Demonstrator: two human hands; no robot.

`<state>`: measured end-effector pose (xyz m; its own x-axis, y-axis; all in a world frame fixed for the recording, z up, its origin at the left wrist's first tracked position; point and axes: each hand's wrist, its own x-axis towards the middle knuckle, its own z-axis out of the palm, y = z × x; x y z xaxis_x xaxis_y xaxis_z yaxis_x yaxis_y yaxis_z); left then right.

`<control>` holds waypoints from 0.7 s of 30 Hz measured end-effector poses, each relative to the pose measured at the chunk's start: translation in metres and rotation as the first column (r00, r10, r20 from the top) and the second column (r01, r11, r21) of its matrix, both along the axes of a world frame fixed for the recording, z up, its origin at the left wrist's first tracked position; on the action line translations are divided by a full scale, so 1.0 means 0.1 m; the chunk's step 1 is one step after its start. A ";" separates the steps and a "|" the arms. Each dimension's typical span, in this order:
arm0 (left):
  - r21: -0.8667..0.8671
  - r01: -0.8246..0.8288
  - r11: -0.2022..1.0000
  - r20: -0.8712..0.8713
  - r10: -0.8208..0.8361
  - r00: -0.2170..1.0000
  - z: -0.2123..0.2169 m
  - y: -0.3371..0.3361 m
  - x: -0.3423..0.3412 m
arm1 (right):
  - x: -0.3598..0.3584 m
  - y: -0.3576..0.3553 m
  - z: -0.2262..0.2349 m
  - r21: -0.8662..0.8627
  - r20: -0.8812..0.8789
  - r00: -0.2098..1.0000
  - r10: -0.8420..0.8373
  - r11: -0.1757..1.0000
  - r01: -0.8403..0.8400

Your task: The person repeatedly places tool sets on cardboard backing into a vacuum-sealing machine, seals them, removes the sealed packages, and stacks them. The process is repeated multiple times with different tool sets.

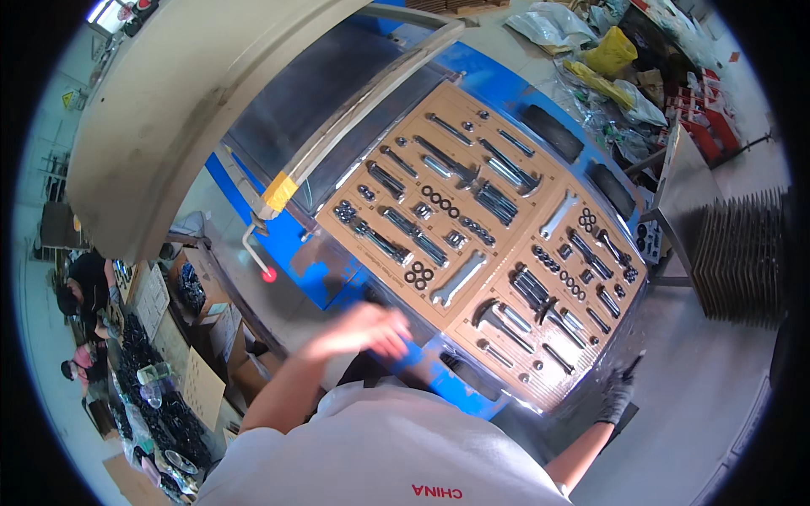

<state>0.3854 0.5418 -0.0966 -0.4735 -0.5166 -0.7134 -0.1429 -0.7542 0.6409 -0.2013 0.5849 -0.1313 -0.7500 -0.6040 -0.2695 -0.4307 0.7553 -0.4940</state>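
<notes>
Two brown cardboard sheets lie side by side on a blue machine bed, the left sheet (371,244) and the right sheet (472,325). Bolts, nuts, rings and open-ended wrenches sit on them in rows, such as a wrench (458,279) and another wrench (559,215). Shiny clear film shows along the right sheet's near edge. My left hand (363,331), bare and smeared by motion, is over the machine's near edge, left of the sheets. My right hand (618,398), in a grey glove, is beyond the right sheet's near corner, closed around something dark and thin.
A large beige hood (194,110) and its frame rise at the left, with a red-knobbed crank handle (268,275) below. Stacked thin sheets (742,257) stand at the right. Plastic bags (612,52) lie at the far right. Co-workers (89,282) sit at a cluttered bench at left.
</notes>
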 end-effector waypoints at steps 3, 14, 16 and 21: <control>-0.240 -0.528 0.814 0.405 0.579 0.708 0.05 -0.15 0.69 | 0.55 -1.07 0.10 -0.687 -0.119 0.937 0.327 0.654 -0.316; -0.169 -0.921 0.352 0.001 0.934 0.357 -0.65 -0.37 0.52 | 3.17 -4.94 -0.30 -0.040 -0.271 0.343 0.900 0.345 -0.938; -0.190 -0.898 0.397 0.030 0.917 0.399 -0.60 -0.35 0.58 | 3.10 -4.99 -0.28 -0.139 -0.089 0.419 0.904 0.405 -0.904; -0.142 -0.835 0.531 0.067 0.847 0.528 -0.60 -0.43 0.67 | 3.03 -5.01 -0.25 -0.084 -0.038 0.489 0.871 0.485 -0.870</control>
